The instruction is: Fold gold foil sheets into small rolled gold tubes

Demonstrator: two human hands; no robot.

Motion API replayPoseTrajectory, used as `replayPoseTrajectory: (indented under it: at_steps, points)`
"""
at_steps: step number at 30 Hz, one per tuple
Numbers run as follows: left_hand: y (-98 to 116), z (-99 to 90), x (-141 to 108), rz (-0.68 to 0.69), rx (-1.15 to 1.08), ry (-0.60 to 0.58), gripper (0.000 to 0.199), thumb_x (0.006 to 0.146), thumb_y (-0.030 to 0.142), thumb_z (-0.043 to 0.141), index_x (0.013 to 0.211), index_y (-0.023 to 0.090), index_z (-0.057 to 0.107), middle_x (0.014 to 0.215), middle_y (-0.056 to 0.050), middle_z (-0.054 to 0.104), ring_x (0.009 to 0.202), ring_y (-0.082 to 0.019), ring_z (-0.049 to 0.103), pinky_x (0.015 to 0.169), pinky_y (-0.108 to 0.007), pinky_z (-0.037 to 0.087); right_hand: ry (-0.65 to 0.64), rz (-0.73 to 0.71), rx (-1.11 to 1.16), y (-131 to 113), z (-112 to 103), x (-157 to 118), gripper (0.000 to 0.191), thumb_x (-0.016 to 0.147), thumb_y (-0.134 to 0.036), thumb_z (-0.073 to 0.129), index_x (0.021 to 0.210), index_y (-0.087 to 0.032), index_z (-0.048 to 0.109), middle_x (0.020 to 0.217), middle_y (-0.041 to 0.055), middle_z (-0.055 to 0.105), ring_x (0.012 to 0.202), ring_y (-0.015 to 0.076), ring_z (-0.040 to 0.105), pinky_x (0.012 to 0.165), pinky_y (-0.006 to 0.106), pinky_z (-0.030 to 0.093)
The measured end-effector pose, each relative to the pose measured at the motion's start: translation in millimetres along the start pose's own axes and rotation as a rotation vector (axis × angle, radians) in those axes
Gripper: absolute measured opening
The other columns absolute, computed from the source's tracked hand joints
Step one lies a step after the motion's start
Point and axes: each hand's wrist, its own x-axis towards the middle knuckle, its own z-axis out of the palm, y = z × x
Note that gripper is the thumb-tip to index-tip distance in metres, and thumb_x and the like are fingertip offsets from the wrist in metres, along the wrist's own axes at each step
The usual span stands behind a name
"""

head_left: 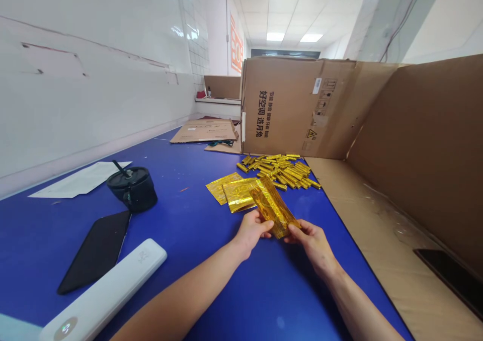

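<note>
Between my hands, above the blue table, is a sheet of shiny gold foil paper point(274, 207), tilted with its far end up. My left hand point(253, 230) pinches its near left edge, thumb on top. On the near right corner, my right hand point(311, 240) grips with thumb over and fingers under. Just beyond lie flat gold foil sheets point(238, 194), stacked and overlapping, partly covered by the held one. Farther back, a heap of rolled gold foil tubes point(287, 171) spreads near the table's right edge.
On the left of the blue table point(188, 265) are a dark lidded mug point(138, 192) with a straw, a white paper point(81, 180), a black tablet-like slab point(96, 250) and a long white device point(113, 290). Cardboard panels point(298, 109) wall the back and right; scissors point(222, 143) lie by flat cardboard point(204, 130).
</note>
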Motion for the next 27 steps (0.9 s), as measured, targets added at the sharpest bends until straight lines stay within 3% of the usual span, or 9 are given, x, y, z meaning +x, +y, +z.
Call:
replayPoseTrajectory:
  at_steps: [9, 14, 17, 19, 22, 27]
  points:
    - [3.8, 3.1, -2.1, -0.048, 0.036, 0.002, 0.015, 0.063, 0.017, 0.062, 0.075, 0.011, 0.055, 0.064, -0.004, 0.061, 0.059, -0.013, 0.059, 0.051, -0.020, 0.042, 0.165, -0.139, -0.063, -1.2, -5.8, 2.0, 0.022, 0.063, -0.035, 0.064, 0.068, -0.019, 0.051, 0.058, -0.0001, 0.058, 0.055, 0.0154, 0.055, 0.052, 0.026, 0.042]
    - [6.3, -5.2, 3.4, -0.051, 0.106, 0.129, 0.030, 0.066, 0.017, 0.059, 0.094, 0.012, 0.049, 0.076, -0.006, 0.060, 0.063, -0.014, 0.059, 0.052, -0.023, 0.044, 0.190, -0.140, -0.130, -5.5, -15.3, 4.0, 0.021, 0.060, -0.034, 0.065, 0.063, -0.018, 0.052, 0.052, -0.0017, 0.054, 0.047, 0.0119, 0.048, 0.043, 0.023, 0.036]
    - [14.3, -18.0, 2.2, 0.074, 0.209, 0.288, 0.049, 0.067, 0.014, 0.059, 0.111, 0.017, 0.038, 0.106, -0.009, 0.052, 0.087, -0.017, 0.056, 0.072, -0.030, 0.045, 0.156, -0.118, -0.197, -7.0, -24.9, 7.0, 0.019, 0.061, -0.033, 0.063, 0.063, -0.018, 0.052, 0.050, -0.0035, 0.052, 0.044, 0.0098, 0.044, 0.042, 0.021, 0.033]
    - [21.8, -26.0, -3.0, 0.395, 0.550, 0.394, 0.060, 0.065, 0.013, 0.060, 0.118, 0.022, 0.034, 0.122, -0.008, 0.040, 0.105, -0.020, 0.045, 0.087, -0.035, 0.038, 0.125, -0.113, -0.262, -7.0, -29.7, 8.8, 0.017, 0.062, -0.032, 0.061, 0.062, -0.018, 0.052, 0.050, -0.0039, 0.051, 0.044, 0.0094, 0.043, 0.042, 0.021, 0.033]
    - [30.2, -33.3, -12.1, 0.591, 0.896, 0.289, 0.058, 0.067, 0.012, 0.059, 0.119, 0.025, 0.036, 0.121, -0.004, 0.041, 0.113, -0.020, 0.037, 0.095, -0.038, 0.029, 0.104, -0.126, -0.323, -5.6, -32.7, 10.1, 0.014, 0.061, -0.029, 0.061, 0.060, -0.018, 0.053, 0.052, -0.0034, 0.052, 0.048, 0.0103, 0.045, 0.045, 0.021, 0.034]
    - [26.9, -36.6, -18.6, 0.602, 1.134, 0.185, 0.022, 0.071, 0.013, 0.056, 0.092, 0.021, 0.052, 0.092, -0.002, 0.055, 0.092, -0.020, 0.050, 0.082, -0.037, 0.038, 0.100, -0.164, -0.443, -3.7, -30.7, 7.7, 0.011, 0.063, -0.028, 0.058, 0.060, -0.018, 0.054, 0.055, -0.0032, 0.053, 0.053, 0.0120, 0.047, 0.051, 0.022, 0.037]
